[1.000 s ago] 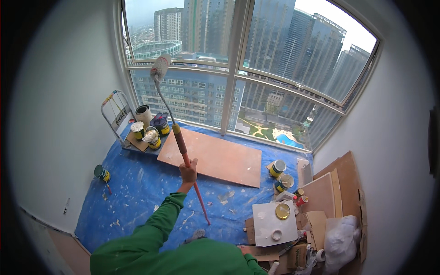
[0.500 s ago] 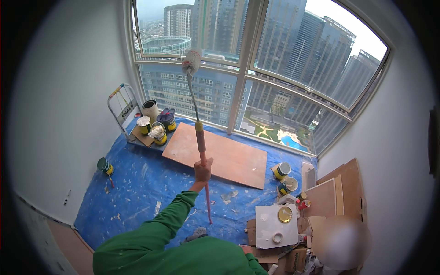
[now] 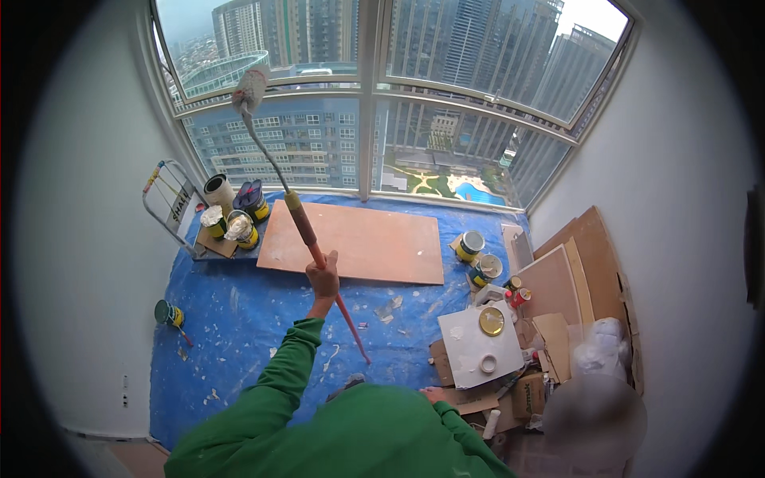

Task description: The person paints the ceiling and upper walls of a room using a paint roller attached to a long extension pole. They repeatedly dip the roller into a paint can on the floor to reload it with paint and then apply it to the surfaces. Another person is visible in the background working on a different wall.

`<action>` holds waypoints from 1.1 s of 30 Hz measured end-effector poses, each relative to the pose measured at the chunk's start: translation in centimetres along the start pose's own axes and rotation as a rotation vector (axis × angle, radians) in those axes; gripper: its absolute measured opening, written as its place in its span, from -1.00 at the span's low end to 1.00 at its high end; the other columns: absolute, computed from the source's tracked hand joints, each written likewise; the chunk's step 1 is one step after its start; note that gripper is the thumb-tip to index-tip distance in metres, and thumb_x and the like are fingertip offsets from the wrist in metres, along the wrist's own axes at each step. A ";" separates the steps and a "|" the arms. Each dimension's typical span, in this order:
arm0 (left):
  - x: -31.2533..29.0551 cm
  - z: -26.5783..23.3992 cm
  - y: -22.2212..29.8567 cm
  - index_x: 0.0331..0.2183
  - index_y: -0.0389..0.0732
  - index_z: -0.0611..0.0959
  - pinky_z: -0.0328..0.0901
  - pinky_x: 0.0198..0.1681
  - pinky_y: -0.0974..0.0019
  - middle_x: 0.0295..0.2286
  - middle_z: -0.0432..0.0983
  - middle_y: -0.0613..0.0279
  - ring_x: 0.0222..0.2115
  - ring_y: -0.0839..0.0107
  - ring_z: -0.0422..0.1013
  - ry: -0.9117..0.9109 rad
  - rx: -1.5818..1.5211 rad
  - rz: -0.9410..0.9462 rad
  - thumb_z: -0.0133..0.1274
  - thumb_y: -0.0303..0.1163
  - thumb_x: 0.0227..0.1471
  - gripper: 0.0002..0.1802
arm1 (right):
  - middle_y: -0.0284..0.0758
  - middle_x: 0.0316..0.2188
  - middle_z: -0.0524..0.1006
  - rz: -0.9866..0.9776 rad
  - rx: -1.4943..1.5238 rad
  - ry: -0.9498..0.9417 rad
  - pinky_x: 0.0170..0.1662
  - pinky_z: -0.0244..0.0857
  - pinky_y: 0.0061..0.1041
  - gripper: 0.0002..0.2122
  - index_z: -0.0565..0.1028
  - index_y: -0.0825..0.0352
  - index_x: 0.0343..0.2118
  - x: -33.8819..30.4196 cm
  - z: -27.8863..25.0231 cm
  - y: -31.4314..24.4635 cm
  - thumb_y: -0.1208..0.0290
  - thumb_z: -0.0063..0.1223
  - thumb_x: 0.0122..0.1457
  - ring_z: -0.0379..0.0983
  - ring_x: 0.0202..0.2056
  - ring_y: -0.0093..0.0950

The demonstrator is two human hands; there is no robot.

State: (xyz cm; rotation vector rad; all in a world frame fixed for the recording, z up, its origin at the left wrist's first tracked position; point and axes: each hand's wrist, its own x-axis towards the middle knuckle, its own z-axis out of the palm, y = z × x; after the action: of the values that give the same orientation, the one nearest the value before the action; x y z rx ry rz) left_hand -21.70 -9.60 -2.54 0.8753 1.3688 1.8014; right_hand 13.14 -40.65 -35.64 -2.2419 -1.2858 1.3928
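A long-handled paint roller (image 3: 305, 225) with a pinkish pole slants across the middle of the view. My left hand (image 3: 323, 277) is closed around its pole, the green-sleeved arm stretched forward. The white, paint-specked roller head (image 3: 249, 89) is up at the far left, in front of the window as seen from here; whether it touches anything I cannot tell. The pole's lower end points down toward the blue sheet (image 3: 263, 319). Low in the view my right hand (image 3: 433, 394) shows only in part beside my body, near some cardboard, and its fingers are mostly hidden.
A pinkish board (image 3: 358, 243) lies below the window (image 3: 366, 119). A platform trolley (image 3: 163, 219) carries several paint cans at the left; a green can (image 3: 167, 313) stands nearer. Paint cans (image 3: 470, 245), a white panel (image 3: 470, 350) and leaning boards (image 3: 590, 263) crowd the right.
The view has turned, so the room sits further left. The roller now tilts more to the left, its head leaning further that way; my left hand keeps hold of the pole.
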 end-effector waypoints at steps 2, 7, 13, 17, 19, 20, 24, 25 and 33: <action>1.2 -2.7 -0.8 -0.82 -0.14 0.26 -0.07 -0.67 0.42 -0.80 0.07 0.52 -0.73 0.68 0.04 0.017 0.044 0.003 0.14 -0.45 -0.03 -0.52 | -0.14 -0.31 0.57 -0.040 -0.139 -0.021 -0.10 0.32 -0.26 -0.58 0.61 0.28 -0.34 -3.7 -0.2 -7.8 -0.02 0.00 0.00 0.48 -0.22 -0.20; -0.8 -2.4 -0.5 -0.77 -0.08 0.26 -0.09 -0.80 0.50 -0.84 0.13 0.47 -0.87 0.66 0.05 -0.175 -0.039 -0.106 0.10 -0.48 -0.02 -0.56 | -0.26 -0.51 0.60 0.118 0.099 0.023 -0.18 0.38 -0.36 -0.67 0.59 0.32 -0.42 -7.5 1.1 -9.7 0.11 0.03 0.02 0.54 -0.39 -0.34; -1.6 -3.2 -3.2 -0.76 -0.08 0.26 -0.07 -0.78 0.51 -0.85 0.12 0.46 -0.85 0.67 0.06 -0.353 -0.027 -0.148 0.09 -0.50 -0.02 -0.57 | -0.32 -0.57 0.59 0.257 0.318 0.138 -0.32 0.41 -0.47 -0.75 0.57 0.32 -0.40 -12.0 3.9 -10.9 0.20 0.05 0.07 0.54 -0.52 -0.49; -1.8 -3.7 -6.2 -0.77 -0.09 0.26 -0.05 -0.76 0.51 -0.84 0.13 0.44 -0.83 0.65 0.07 -0.414 -0.024 -0.271 0.08 -0.45 0.00 -0.56 | -0.32 -0.59 0.58 0.306 0.461 0.242 -0.40 0.41 -0.51 -0.79 0.56 0.35 -0.38 -14.3 5.7 -10.6 0.29 0.05 0.09 0.53 -0.56 -0.53; -2.4 -3.8 -7.6 -0.78 -0.09 0.25 -0.04 -0.76 0.49 -0.83 0.12 0.44 -0.83 0.64 0.07 -0.316 0.023 -0.300 0.08 -0.40 0.01 -0.54 | -0.33 -0.59 0.58 0.304 0.492 0.271 -0.41 0.41 -0.52 -0.80 0.56 0.36 -0.37 -15.3 6.2 -10.0 0.31 0.06 0.09 0.53 -0.56 -0.54; -2.8 -3.3 -7.8 -0.79 -0.08 0.24 -0.03 -0.76 0.49 -0.83 0.11 0.44 -0.84 0.63 0.07 -0.230 0.060 -0.287 0.07 -0.37 0.02 -0.53 | -0.33 -0.59 0.58 0.300 0.496 0.282 -0.41 0.41 -0.52 -0.80 0.56 0.36 -0.38 -15.4 6.4 -9.4 0.32 0.06 0.09 0.52 -0.56 -0.55; -4.5 -0.9 -5.5 -0.82 -0.07 0.22 -0.02 -0.76 0.46 -0.85 0.06 0.44 -0.85 0.60 0.06 -0.147 0.119 -0.281 0.05 -0.29 0.06 -0.48 | -0.33 -0.59 0.58 0.359 0.701 0.324 -0.41 0.40 -0.53 -0.80 0.56 0.37 -0.39 -16.8 7.3 -7.4 0.31 0.06 0.08 0.52 -0.55 -0.55; -5.1 -0.1 -3.9 -0.82 -0.06 0.22 -0.03 -0.76 0.45 -0.86 0.05 0.44 -0.85 0.60 0.05 -0.200 0.093 -0.292 0.05 -0.29 0.06 -0.47 | -0.32 -0.59 0.58 0.379 0.687 0.319 -0.41 0.40 -0.52 -0.79 0.56 0.37 -0.39 -17.3 7.3 -7.0 0.31 0.06 0.07 0.52 -0.56 -0.55; -7.2 6.7 14.5 -0.79 0.02 0.21 -0.09 -0.78 0.46 -0.87 -0.01 0.49 -0.88 0.62 -0.04 -0.550 -0.130 -0.359 0.04 -0.22 0.11 -0.47 | -0.18 -0.34 0.57 0.228 0.344 0.532 -0.15 0.37 -0.36 -0.63 0.49 0.30 -0.17 -20.6 6.4 -3.5 0.27 0.18 -0.07 0.52 -0.28 -0.29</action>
State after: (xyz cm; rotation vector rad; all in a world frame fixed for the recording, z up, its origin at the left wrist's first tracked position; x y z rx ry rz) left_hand -14.22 -15.21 12.29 0.9012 0.9664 1.2379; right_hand 2.44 -55.79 -24.13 -2.3297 -0.5870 0.8881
